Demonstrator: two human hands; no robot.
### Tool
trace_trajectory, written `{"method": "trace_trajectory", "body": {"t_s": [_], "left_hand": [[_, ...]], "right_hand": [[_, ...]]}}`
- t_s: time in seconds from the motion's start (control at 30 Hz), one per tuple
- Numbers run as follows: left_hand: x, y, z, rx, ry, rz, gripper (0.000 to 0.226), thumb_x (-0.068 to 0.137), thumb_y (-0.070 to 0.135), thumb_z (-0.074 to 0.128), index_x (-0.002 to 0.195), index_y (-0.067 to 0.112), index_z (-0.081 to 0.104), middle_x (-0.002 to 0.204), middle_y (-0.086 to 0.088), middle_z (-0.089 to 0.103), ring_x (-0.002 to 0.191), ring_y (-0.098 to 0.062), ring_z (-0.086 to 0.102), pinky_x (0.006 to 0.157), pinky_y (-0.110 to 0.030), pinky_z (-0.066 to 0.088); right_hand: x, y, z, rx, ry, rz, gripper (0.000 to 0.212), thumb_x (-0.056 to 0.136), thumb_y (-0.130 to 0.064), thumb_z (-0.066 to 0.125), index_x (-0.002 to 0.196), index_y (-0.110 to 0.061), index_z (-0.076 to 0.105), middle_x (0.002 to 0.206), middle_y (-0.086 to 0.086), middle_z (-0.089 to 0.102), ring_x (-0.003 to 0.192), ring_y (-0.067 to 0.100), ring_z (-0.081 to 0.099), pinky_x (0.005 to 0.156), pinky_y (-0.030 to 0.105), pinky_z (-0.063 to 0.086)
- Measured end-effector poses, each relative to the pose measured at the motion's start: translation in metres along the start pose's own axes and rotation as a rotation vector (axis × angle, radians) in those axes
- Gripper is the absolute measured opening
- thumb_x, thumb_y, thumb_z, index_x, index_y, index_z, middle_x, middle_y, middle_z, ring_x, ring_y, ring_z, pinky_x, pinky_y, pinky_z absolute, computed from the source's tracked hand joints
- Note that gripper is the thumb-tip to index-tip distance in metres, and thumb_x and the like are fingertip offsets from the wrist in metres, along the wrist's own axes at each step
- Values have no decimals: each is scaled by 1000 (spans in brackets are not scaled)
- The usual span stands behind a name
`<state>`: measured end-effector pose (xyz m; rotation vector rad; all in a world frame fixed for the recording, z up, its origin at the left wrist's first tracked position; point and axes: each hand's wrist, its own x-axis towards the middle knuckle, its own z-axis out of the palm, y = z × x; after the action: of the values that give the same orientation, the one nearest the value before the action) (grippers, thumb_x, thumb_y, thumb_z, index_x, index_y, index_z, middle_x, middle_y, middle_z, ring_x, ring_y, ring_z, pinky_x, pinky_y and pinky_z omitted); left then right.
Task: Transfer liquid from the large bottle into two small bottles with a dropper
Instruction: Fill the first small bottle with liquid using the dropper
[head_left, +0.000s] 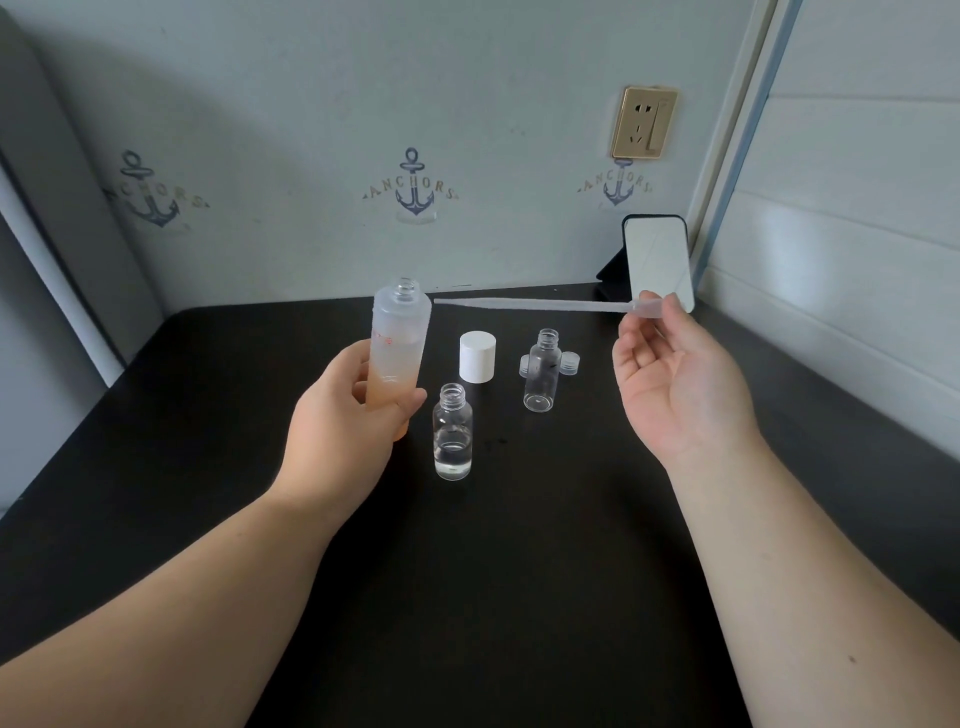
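My left hand (345, 421) grips the large frosted bottle (399, 338) round its lower half and holds it upright and uncapped above the black table (493, 571). My right hand (675, 379) pinches the bulb of a clear plastic dropper (530, 304), which lies level with its tip pointing left, just right of the large bottle's neck. A small clear bottle (453, 431) with liquid in its lower part stands open right beside my left hand. A second small bottle (542, 370), which looks empty, stands open farther back right.
A white cap (477, 357) stands between the small bottles. Two small clear caps (570, 362) lie beside the back bottle. A phone (658, 262) leans on a black stand at the back right corner. Walls close the back and right sides.
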<state>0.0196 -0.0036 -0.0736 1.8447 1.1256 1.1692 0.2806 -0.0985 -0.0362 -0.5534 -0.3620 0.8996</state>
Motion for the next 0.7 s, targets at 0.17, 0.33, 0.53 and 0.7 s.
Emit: {"method": "trace_trajectory", "body": {"t_s": [0.17,0.33,0.53,0.7], "left_hand": [[-3,1,-1,27,14,20,49,85,33,76,99,71,48,103,40,59,94,3,63,82,-37,57],[-4,7,-2,97,28,78,51,85,31,74,95,73,47,101,39,58,89,1,62,77,-34,55],[-3,3,-3,167,56,101,40,85,28,72,114,52,57,99,23,62,96,4,55,74,-22,42],[-2,0,-4,264,94,139,46,84,20,76,123,40,61,100,22,57,93,0,48,76,-13,34]], "right_hand": [[0,-1,-1,5,-8,-30,17,98,-15,66,92,-2,75,83,4,75,75,14,72,69,23,56],[1,-1,-2,-26,-15,-58,16,98,-16,66,100,-2,72,83,4,75,75,14,71,70,22,56],[1,-5,-1,-90,26,-124,14,100,-15,62,105,-5,69,82,4,73,73,14,70,70,22,55],[0,-7,-1,-182,32,-164,10,99,-12,62,97,-8,71,79,2,72,67,12,66,65,22,54]]}}
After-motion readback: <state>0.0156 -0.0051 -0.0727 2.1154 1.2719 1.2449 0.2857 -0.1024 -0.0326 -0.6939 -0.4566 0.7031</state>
